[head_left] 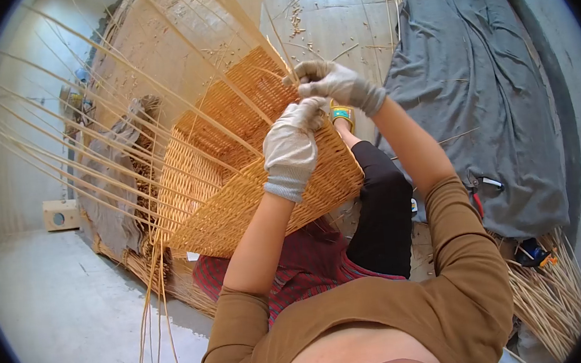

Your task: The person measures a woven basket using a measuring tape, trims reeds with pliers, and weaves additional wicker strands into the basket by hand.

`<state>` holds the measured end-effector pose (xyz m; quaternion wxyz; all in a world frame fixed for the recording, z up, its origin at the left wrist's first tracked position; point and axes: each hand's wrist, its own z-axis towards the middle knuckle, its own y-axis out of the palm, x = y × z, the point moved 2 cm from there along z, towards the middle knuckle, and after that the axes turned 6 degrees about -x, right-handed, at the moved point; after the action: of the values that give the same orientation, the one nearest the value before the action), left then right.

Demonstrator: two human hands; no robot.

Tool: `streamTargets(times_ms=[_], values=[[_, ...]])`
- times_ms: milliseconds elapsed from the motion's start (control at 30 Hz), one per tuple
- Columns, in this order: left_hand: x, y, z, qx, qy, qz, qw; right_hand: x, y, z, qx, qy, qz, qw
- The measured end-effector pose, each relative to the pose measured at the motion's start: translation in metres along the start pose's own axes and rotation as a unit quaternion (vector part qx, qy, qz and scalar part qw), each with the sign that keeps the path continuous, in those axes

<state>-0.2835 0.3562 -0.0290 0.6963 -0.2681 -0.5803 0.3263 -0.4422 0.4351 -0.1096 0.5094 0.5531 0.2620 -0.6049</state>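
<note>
A woven wicker basket (257,198) rests tilted on the lap, its open side toward the upper left. Long pale canes (157,82) stick out from its rim and fan toward the upper left. My left hand (291,143), in a whitish glove, is closed at the basket's near right corner. Just above it my right hand (332,84), gloved too, pinches at the far right corner, where upright canes stand. The two hands nearly touch. What lies between the fingertips is partly hidden, though canes pass right at them.
A grey cloth (463,97) covers the right side, with red-handled pliers (476,200) on it. Bundled canes (549,297) lie at the lower right. More bundles under cloth (112,155) stand at left, near a wooden block (60,215). Cane scraps litter the floor.
</note>
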Motion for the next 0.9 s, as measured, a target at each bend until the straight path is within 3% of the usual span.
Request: streamTargets(times_ms=[33, 100, 133, 200, 233, 300, 333, 400, 433, 500, 567, 600, 633, 700, 733, 767, 833, 867, 900], values=[[0.0, 0.0, -0.003, 0.001, -0.006, 0.0, 1.0, -0.005, -0.006, 0.002, -0.026, 0.015, 0.0, 1.0], [0.0, 0.002, -0.003, 0.02, -0.037, -0.13, 0.991, -0.008, -0.012, -0.007, 0.024, 0.098, 0.013, 0.995], [0.011, -0.004, -0.005, 0.02, -0.088, -0.096, 0.991, -0.007, -0.013, -0.013, 0.024, 0.099, 0.011, 0.995], [-0.009, 0.007, -0.013, 0.066, -0.036, -0.064, 0.995, 0.0, -0.009, -0.033, 0.115, 0.076, 0.172, 0.975], [-0.014, 0.012, -0.017, 0.106, 0.013, -0.031, 0.994, -0.002, -0.001, -0.043, 0.112, 0.081, 0.169, 0.976], [-0.004, 0.006, -0.018, 0.106, 0.007, 0.026, 0.994, -0.013, 0.019, -0.072, 0.164, -0.031, 0.293, 0.941], [-0.003, 0.005, -0.018, 0.105, 0.014, 0.036, 0.994, -0.019, 0.034, -0.085, 0.165, -0.026, 0.29, 0.942], [0.001, 0.001, -0.021, 0.107, 0.02, 0.044, 0.993, -0.036, 0.061, -0.107, 0.357, -0.065, 0.037, 0.931], [0.004, -0.002, -0.021, 0.096, 0.03, 0.03, 0.994, -0.04, 0.074, -0.113, 0.354, -0.065, 0.033, 0.932], [0.005, -0.006, -0.024, 0.089, 0.041, 0.012, 0.995, -0.056, 0.099, -0.124, 0.309, -0.303, -0.118, 0.894], [0.008, -0.013, -0.031, 0.11, 0.129, 0.151, 0.974, -0.063, 0.114, -0.123, 0.201, -0.373, -0.062, 0.904], [0.007, -0.016, -0.036, 0.109, 0.113, 0.162, 0.974, -0.065, 0.119, -0.124, 0.162, -0.393, -0.042, 0.904], [0.004, -0.019, -0.038, 0.113, 0.109, 0.16, 0.974, -0.067, 0.122, -0.128, 0.189, -0.368, -0.135, 0.9], [-0.01, -0.024, -0.037, 0.031, 0.076, -0.039, 0.996, -0.069, 0.127, -0.135, 0.233, -0.313, -0.316, 0.865], [-0.003, -0.033, -0.035, 0.037, 0.13, 0.056, 0.989, -0.06, 0.126, -0.14, 0.249, -0.279, -0.25, 0.893], [-0.005, -0.037, -0.031, 0.042, 0.127, 0.054, 0.99, -0.061, 0.13, -0.136, 0.243, -0.277, -0.251, 0.895], [-0.004, -0.042, -0.024, 0.009, 0.143, 0.076, 0.987, -0.064, 0.139, -0.129, 0.334, -0.336, -0.162, 0.866], [0.002, -0.043, -0.023, -0.027, 0.061, 0.073, 0.995, -0.065, 0.137, -0.126, 0.345, -0.347, -0.219, 0.844], [0.003, -0.042, -0.02, -0.027, 0.062, 0.072, 0.995, -0.066, 0.134, -0.123, 0.345, -0.347, -0.22, 0.844]])
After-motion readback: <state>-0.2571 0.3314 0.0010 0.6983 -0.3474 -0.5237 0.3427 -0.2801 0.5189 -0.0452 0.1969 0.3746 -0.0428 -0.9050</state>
